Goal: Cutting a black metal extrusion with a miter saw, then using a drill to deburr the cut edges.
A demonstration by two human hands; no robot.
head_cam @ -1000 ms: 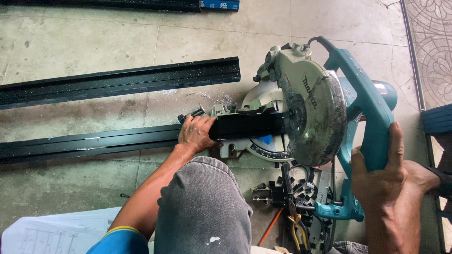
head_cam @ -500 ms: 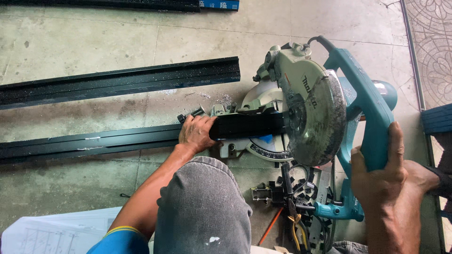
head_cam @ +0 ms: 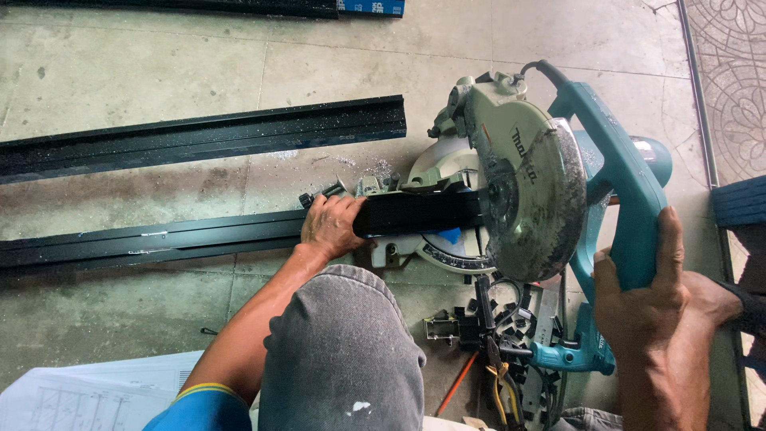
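Workshop floor, mitre saw (head_cam: 542, 199), black metal profiles (head_cam: 199, 140), scattered tools (head_cam: 495, 335)

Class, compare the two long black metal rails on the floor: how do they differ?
The nearer rail runs into the saw, pressed down by the left hand; the farther rail lies free, untouched. The farther rail carries pale shavings, the nearer fewer. Both are long, black and nearly parallel.
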